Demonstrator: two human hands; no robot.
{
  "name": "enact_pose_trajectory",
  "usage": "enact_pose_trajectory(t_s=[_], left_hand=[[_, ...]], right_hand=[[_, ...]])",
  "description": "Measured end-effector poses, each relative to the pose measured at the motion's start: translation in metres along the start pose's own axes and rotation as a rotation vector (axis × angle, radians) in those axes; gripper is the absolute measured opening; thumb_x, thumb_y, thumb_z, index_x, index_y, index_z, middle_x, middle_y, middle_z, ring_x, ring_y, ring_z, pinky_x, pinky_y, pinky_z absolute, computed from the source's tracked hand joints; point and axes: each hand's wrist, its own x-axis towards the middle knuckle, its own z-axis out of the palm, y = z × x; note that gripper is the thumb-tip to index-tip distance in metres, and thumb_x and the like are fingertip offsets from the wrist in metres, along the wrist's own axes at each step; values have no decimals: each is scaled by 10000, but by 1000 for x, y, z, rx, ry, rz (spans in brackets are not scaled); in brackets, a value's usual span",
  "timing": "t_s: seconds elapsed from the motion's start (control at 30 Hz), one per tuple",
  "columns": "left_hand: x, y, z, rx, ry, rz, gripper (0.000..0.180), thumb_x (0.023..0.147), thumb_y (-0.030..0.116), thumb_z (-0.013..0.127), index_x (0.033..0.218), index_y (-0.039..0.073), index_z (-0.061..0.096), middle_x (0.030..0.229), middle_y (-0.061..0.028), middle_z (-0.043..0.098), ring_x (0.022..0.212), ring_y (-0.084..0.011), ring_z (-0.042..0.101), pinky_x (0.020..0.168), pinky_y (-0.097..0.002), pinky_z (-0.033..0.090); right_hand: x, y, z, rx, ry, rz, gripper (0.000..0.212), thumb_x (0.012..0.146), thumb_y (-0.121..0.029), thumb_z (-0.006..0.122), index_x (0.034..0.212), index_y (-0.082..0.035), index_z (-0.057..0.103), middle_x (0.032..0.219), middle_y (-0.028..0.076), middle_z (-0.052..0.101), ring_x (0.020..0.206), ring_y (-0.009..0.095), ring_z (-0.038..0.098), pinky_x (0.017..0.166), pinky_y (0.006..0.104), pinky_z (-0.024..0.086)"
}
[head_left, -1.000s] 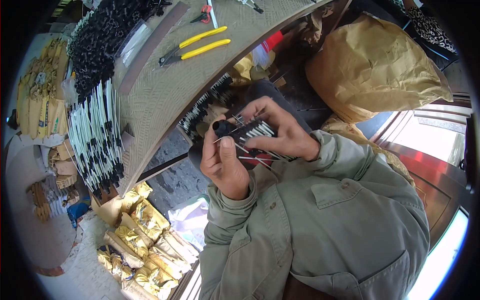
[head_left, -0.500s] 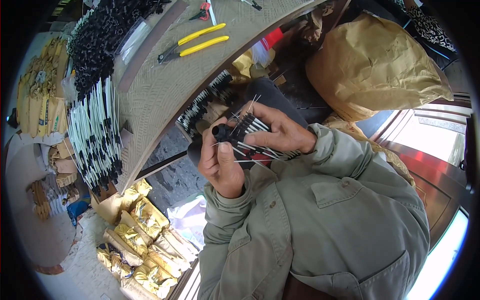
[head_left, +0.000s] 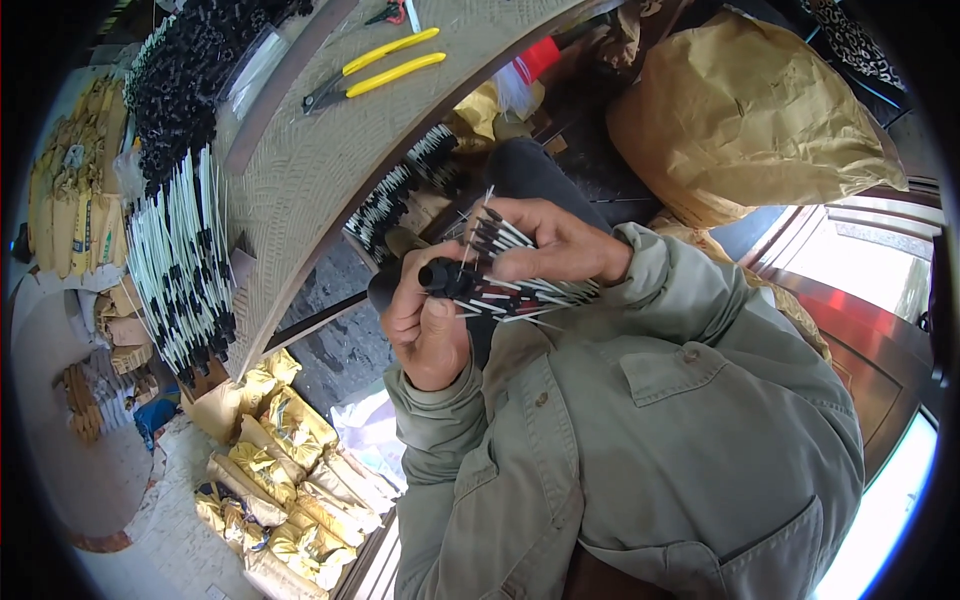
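In front of my chest, my left hand (head_left: 430, 335) is closed around a black tubular plastic fitting (head_left: 437, 277), its round mouth turned up and to the left. My right hand (head_left: 565, 245) grips a bundle of thin white rods with black ends (head_left: 512, 238), thumb lying across them. The two hands are close together, with the fitting right beside the bundle. More white rods with black sleeves (head_left: 535, 292) stick out below my right hand. A few thin strands rise between the hands; where they end is hidden by my fingers.
Yellow-handled pliers (head_left: 390, 66) lie on the curved table (head_left: 300, 180). Black parts are heaped (head_left: 185, 90) at its far left, above standing white rods (head_left: 180, 265). A large brown paper sack (head_left: 750, 120) is at right; wrapped packages (head_left: 290, 480) fill the lower left. A red-handled brush (head_left: 538, 62) lies beyond the table edge.
My left hand and the fitting have shifted slightly left and down. The bundle in my right hand has turned, so its black tips show more. The view has shifted a little.
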Motion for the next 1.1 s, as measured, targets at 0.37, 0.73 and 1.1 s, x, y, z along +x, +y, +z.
enact_pose_trajectory(t_s=[0.37,0.73,1.1], left_hand=[[-5,9,12,85,132,-14,418,828,207,607,1099,-100,523,1077,-155,539,955,-192,534,855,-305,420],[-5,10,5,53,155,3,372,759,190,645,986,-101,595,929,-160,577,834,-190,556,774,-278,424],[5,10,-8,63,-82,-34,356,752,213,667,938,-88,623,880,-140,586,773,-166,538,691,-247,407]], right_hand=[[-2,-3,4,-93,34,-107,294,771,-160,688,958,-28,503,895,11,515,819,61,470,696,218,388],[-3,-20,5,-241,-29,-115,177,812,-118,656,890,15,570,712,-20,557,667,31,477,564,208,385],[-4,-4,6,205,-142,74,267,768,-204,683,858,-18,513,770,-26,476,724,43,426,627,213,336]])
